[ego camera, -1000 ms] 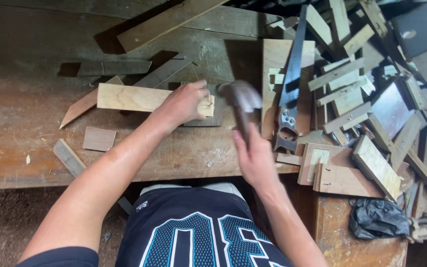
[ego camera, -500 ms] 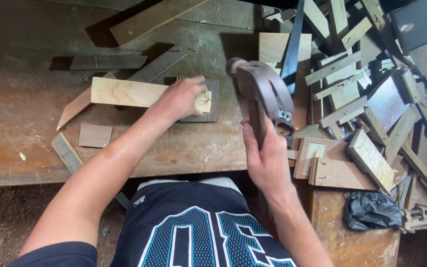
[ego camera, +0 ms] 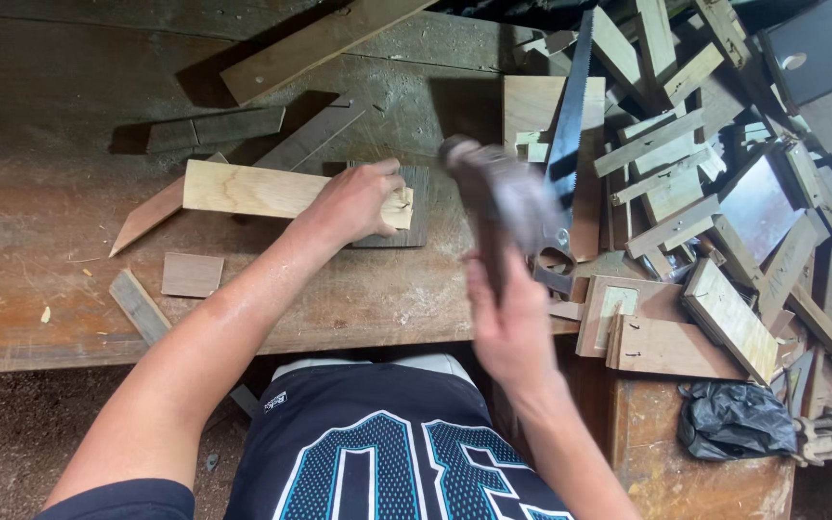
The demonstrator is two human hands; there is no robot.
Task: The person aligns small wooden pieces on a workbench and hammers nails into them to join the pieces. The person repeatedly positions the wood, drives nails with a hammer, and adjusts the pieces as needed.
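Your left hand [ego camera: 353, 202]: pressed down on the right end of a pale wood block [ego camera: 272, 191], fingers curled over its end, pinning it flat. The block is a light, clean-cut plank with visible grain, lying lengthwise left to right on the tabletop [ego camera: 40, 289]; its right end rests over a small dark square plate [ego camera: 416, 207].

Your right hand [ego camera: 512, 323]: clenched around the handle of a hammer [ego camera: 498, 197], held up above the tabletop edge. The hammer is blurred; its head shows as a grey-brown smear just right of the block's end and apart from it.

Near the block: a thin reddish strip [ego camera: 146, 216] angling out from under its left end; a small brown square offcut [ego camera: 192, 274] below it; a narrow grey strip [ego camera: 139, 306] at the front edge; a long plank [ego camera: 315, 43] lying diagonally at the back.

Right of the hammer: a handsaw [ego camera: 570, 144] with a dark blade, teeth along one edge, lying over a square board [ego camera: 532, 106]. Beyond it, a loose heap of wood offcuts [ego camera: 705, 193], strips and small panels overlapping at all angles. A crumpled black plastic bag [ego camera: 734, 419] sits at the lower right.

The tabletop itself is worn, stained brown wood with sawdust and chips scattered on it.
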